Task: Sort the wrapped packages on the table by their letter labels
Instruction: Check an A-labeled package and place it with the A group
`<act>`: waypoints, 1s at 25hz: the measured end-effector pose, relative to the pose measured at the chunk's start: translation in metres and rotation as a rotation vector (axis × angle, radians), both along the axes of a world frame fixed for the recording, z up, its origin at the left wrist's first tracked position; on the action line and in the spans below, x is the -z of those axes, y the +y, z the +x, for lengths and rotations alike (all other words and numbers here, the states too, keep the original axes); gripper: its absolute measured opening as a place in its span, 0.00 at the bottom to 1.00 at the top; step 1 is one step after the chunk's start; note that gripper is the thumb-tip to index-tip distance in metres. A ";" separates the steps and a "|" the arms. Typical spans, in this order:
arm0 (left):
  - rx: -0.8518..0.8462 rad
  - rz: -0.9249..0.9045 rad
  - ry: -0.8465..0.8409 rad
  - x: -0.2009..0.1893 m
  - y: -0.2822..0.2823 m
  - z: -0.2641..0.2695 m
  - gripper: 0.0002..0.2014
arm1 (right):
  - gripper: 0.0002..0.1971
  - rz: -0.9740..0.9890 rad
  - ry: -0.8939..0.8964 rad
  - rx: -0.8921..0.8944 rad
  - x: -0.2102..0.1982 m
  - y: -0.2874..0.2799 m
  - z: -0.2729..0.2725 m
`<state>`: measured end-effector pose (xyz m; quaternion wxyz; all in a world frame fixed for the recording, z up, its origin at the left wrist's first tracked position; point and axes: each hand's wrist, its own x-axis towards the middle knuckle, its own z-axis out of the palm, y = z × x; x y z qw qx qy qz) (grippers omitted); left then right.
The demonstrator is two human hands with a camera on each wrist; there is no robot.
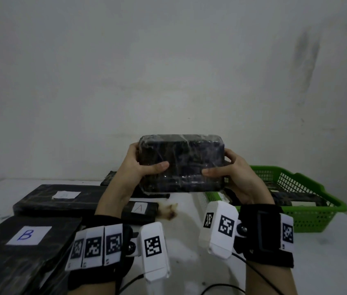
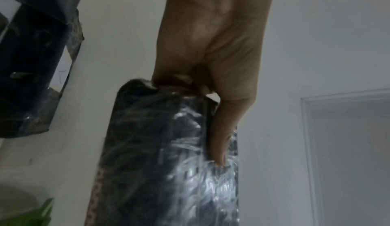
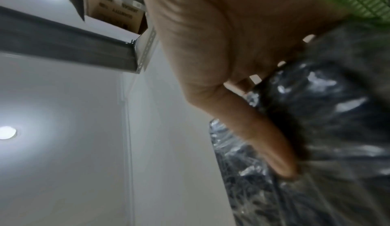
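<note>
A black package wrapped in clear film (image 1: pixel 182 163) is held up above the table, its near face bare of any label. My left hand (image 1: pixel 140 165) grips its left end, thumb across the front. My right hand (image 1: pixel 226 170) grips the right end the same way. The left wrist view shows the package (image 2: pixel 168 163) edge-on under the left hand (image 2: pixel 211 46). In the right wrist view the package (image 3: pixel 316 129) fills the right side below the right hand (image 3: pixel 232 46). On the table lie a package labelled B (image 1: pixel 27 235), a second with a faint label (image 1: pixel 66 195) and one labelled A (image 1: pixel 139 208).
A green plastic basket (image 1: pixel 309 213) at the right holds more dark packages. Another black package (image 1: pixel 109 179) lies at the back behind my left hand. A brown stain (image 1: pixel 169 210) marks the white table (image 1: pixel 328 262). Cables (image 1: pixel 221 287) run along the near edge.
</note>
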<state>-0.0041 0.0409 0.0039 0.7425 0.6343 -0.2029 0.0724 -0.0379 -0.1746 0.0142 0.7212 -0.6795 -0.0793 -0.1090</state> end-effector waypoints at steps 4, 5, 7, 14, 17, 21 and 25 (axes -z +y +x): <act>-0.005 0.120 -0.123 0.002 0.000 -0.003 0.35 | 0.44 -0.065 -0.135 0.018 0.001 0.006 -0.002; -0.018 0.125 -0.155 0.002 0.000 -0.003 0.34 | 0.45 -0.055 -0.179 0.002 0.000 0.007 -0.003; -0.049 0.114 -0.212 0.003 0.003 -0.002 0.31 | 0.40 -0.055 -0.246 0.018 0.000 0.008 -0.003; -0.097 0.180 -0.199 0.008 0.007 0.010 0.33 | 0.34 -0.108 -0.276 0.093 -0.001 0.011 -0.005; -0.187 0.421 -0.155 0.013 0.008 0.017 0.52 | 0.40 -0.352 -0.335 0.368 -0.004 0.014 -0.004; -0.027 0.475 -0.270 0.011 -0.006 0.008 0.46 | 0.37 -0.707 -0.569 0.570 -0.012 0.035 -0.012; -0.067 0.396 -0.290 0.013 0.000 0.009 0.26 | 0.36 -0.838 -0.565 0.289 -0.017 0.041 -0.022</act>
